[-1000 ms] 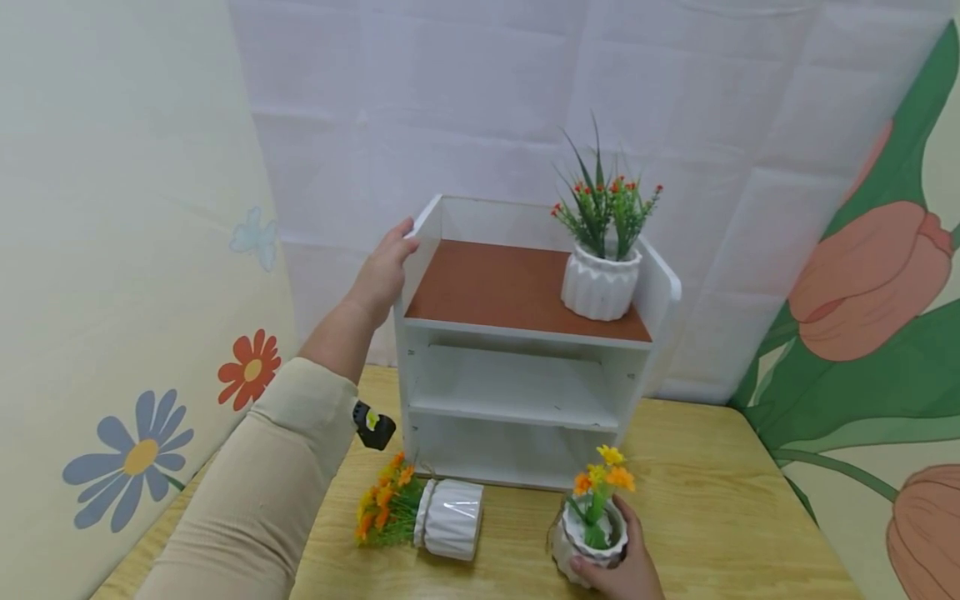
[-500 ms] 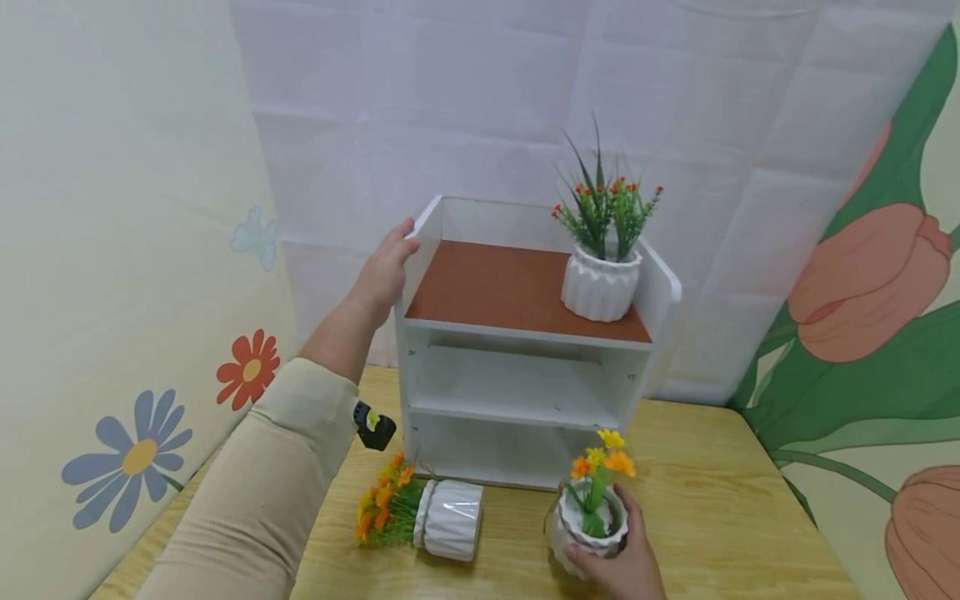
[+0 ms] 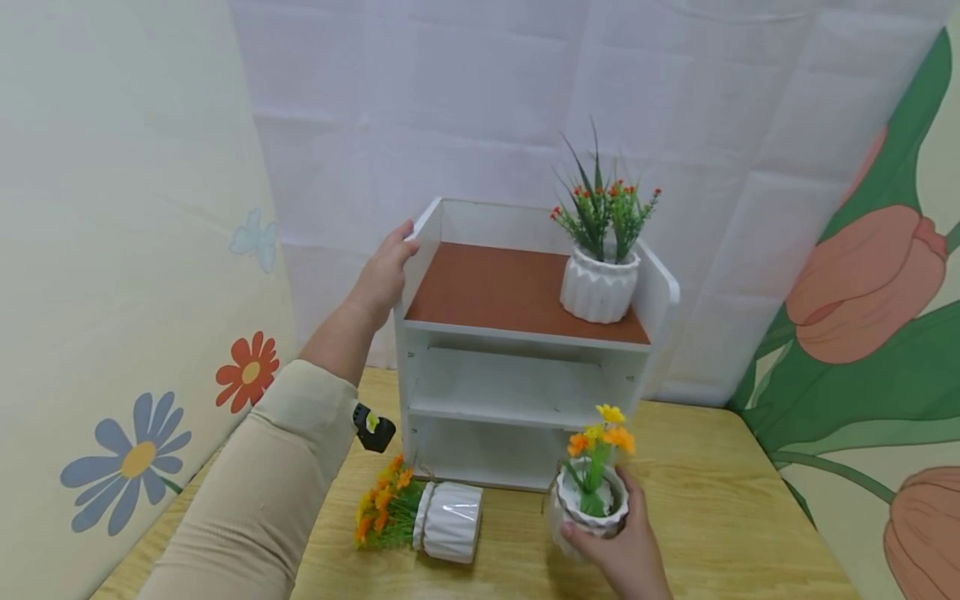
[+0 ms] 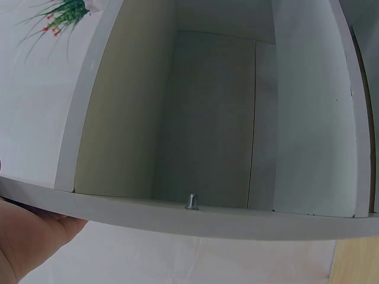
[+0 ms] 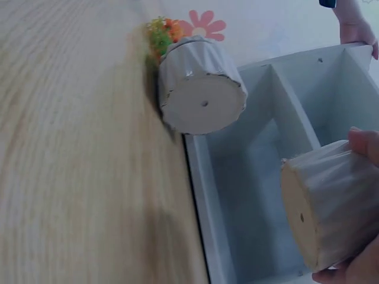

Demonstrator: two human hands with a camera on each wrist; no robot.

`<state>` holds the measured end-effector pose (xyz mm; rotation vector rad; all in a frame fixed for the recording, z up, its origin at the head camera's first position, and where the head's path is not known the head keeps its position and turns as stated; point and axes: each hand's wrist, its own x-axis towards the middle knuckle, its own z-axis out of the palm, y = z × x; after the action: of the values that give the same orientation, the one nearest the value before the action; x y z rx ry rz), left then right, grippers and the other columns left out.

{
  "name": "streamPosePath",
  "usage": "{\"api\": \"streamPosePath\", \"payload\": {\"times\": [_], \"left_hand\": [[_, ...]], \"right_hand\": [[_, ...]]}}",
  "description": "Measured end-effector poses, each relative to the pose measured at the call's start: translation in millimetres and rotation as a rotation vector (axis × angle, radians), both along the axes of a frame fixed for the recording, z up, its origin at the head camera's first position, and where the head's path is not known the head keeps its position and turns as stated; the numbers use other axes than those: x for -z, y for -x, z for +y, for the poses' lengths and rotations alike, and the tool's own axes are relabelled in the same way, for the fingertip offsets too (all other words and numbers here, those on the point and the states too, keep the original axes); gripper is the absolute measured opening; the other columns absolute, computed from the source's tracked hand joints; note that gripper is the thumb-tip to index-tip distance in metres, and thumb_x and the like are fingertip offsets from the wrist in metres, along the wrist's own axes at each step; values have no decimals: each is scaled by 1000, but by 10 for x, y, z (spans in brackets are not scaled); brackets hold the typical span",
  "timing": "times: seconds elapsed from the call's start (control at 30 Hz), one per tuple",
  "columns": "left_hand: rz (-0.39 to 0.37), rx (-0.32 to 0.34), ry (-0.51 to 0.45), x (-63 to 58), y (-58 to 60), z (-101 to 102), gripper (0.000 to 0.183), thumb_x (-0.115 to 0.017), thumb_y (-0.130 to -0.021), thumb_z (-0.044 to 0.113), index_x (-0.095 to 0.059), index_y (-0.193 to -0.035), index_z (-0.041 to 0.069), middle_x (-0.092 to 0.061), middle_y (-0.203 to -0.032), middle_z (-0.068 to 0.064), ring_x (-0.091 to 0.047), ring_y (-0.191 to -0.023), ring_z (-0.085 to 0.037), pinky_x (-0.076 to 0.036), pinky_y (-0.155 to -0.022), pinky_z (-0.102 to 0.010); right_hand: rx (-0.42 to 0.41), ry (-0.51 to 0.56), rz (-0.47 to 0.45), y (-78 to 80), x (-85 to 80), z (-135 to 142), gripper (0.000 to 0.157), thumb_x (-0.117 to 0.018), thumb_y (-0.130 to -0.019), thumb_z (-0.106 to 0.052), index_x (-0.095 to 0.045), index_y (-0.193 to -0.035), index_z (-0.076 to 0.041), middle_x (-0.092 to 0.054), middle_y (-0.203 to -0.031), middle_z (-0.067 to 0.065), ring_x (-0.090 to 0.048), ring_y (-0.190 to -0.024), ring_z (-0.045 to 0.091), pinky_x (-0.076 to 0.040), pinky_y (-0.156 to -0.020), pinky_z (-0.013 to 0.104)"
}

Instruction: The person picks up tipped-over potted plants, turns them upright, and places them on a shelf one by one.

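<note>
My left hand [image 3: 384,271] grips the upper left side panel of a white shelf unit [image 3: 525,333], its fingertips over the edge. In my right hand [image 3: 626,542] is a white flower pot [image 3: 566,521] with yellow and orange flowers [image 3: 602,433], held upright by its side in front of the bottom shelf. The right wrist view shows that pot's underside [image 5: 301,216] off the table. A second white pot [image 3: 452,521] lies on its side to the left, orange flowers [image 3: 386,504] pointing left. On the brown top shelf stands a third white pot [image 3: 600,287] with red-flowered greenery.
The shelf unit stands on a wooden table [image 3: 720,492] against a white cloth backdrop [image 3: 480,100]. Painted flower panels flank both sides, with a large tulip [image 3: 870,283] on the right. A metal shelf pin [image 4: 192,202] sticks out inside the unit's side panel.
My right hand has lifted the pot with yellow and orange flowers and moved it toward the shelf unit. My left hand stays on the side panel, and the lying pot has not moved.
</note>
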<state>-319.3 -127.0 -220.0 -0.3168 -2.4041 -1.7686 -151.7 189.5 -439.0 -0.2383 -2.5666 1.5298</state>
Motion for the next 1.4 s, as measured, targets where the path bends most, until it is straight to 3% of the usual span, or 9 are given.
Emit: {"api": "streamPosePath", "payload": {"times": [0.33,1.07,1.4], "left_hand": [[-17,1,-2,4,-17,-4,58,-22,-105,39,-5,-159,25,-14,-165,-7,-17,-149,-33,-16,-116,-65],[-21,3,-4,2,-21,-15,58,-21,-105,39,-5,-159,25,-15,-164,-8,-18,-149,-34,-16,-117,-65],[-20,0,-18,-10,-17,-4,58,-23,-105,36,-6,-159,23,-16,-164,-9,-19,-148,-33,-17,-117,-62]], "right_hand": [[-7,18,2,48,-238,-72,117,-90,-66,-31,-17,-155,-14,-34,-153,26,-38,-137,47,-33,-108,63],[-78,32,9,200,-980,-263,114,-90,-66,-36,-19,-154,-22,-34,-155,15,-36,-140,40,-36,-108,61],[-126,44,79,293,-1269,-324,112,-91,-66,-32,-21,-154,-23,-36,-154,11,-37,-140,37,-35,-110,58]]}}
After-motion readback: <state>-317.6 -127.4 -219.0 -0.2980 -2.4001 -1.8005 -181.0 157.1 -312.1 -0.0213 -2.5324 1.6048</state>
